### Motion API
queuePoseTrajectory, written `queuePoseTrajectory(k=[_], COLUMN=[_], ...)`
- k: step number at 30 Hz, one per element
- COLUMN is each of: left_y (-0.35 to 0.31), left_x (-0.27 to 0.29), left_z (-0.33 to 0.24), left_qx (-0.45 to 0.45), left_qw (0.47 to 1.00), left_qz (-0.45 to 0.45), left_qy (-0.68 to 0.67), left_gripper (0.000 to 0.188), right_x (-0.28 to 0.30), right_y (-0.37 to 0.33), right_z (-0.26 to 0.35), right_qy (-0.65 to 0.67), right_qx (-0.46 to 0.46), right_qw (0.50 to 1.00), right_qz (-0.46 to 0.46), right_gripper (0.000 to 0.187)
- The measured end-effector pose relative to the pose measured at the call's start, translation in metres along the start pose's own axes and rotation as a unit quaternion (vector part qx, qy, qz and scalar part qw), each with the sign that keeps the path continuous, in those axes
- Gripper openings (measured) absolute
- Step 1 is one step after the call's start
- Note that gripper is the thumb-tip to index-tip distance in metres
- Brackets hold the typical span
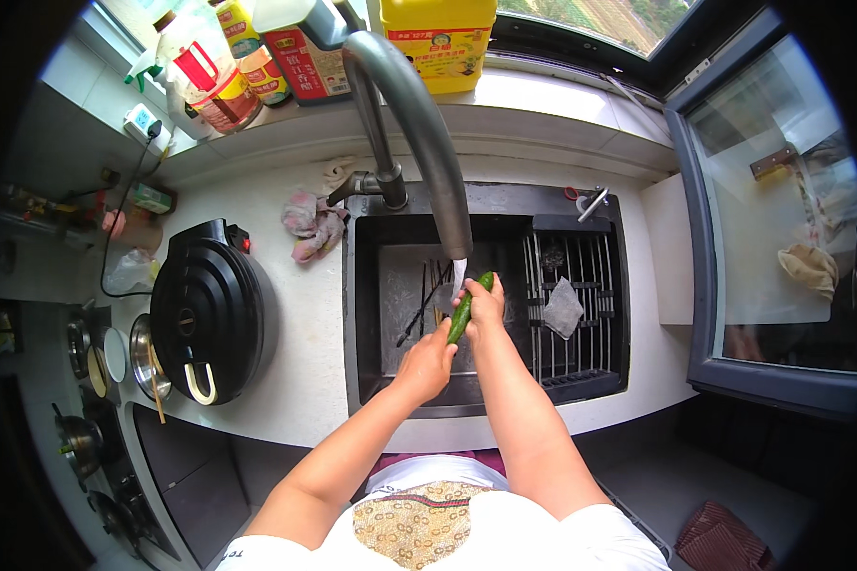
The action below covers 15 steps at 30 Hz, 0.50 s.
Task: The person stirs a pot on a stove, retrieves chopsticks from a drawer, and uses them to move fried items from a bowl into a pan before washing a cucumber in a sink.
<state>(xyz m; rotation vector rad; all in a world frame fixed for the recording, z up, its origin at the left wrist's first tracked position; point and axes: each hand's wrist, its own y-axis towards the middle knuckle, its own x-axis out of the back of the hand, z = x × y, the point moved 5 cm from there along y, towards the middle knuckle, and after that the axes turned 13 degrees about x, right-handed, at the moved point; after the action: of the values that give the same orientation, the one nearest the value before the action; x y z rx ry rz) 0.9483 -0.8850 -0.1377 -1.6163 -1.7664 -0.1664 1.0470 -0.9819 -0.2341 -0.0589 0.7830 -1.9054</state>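
Both hands, left hand [430, 360] and right hand [486, 303], clamped on slim green cucumber [466, 309] under grey curved faucet [419, 133] stream, over black sink [371, 314]; rinsing underway, cucumber not yet set down.

One cucumber [467, 306], two hands, one faucet [419, 124], one black cooker [209, 309], two rags [312, 221]

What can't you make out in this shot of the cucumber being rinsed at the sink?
Head view only:
- Cucumber: its middle is covered by the right hand, its lower end by the left hand.
- Sink drain: hidden behind the hands and faucet.
- Dark sticks in the sink: too small to identify.
- Yellow jug and bottles: tops cut off by the upper edge.
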Motion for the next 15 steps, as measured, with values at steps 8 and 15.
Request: queuePoseTrajectory(k=[8, 15], left_y=[-0.003, 0.020], left_x=[0.031, 0.043], left_z=[0.006, 0.052], left_qx=[0.061, 0.123], left_qw=[0.992, 0.988], left_qz=[0.044, -0.049], left_qy=[0.097, 0.083], left_gripper=[0.042, 0.040], right_x=[-0.010, -0.057], right_y=[0.007, -0.031], right_z=[0.021, 0.064], right_qy=[-0.036, -0.027], right_qx=[-0.044, -0.013], right_qw=[0.995, 0.957], right_qz=[0.083, 0.289], right_gripper=[0.032, 0.021])
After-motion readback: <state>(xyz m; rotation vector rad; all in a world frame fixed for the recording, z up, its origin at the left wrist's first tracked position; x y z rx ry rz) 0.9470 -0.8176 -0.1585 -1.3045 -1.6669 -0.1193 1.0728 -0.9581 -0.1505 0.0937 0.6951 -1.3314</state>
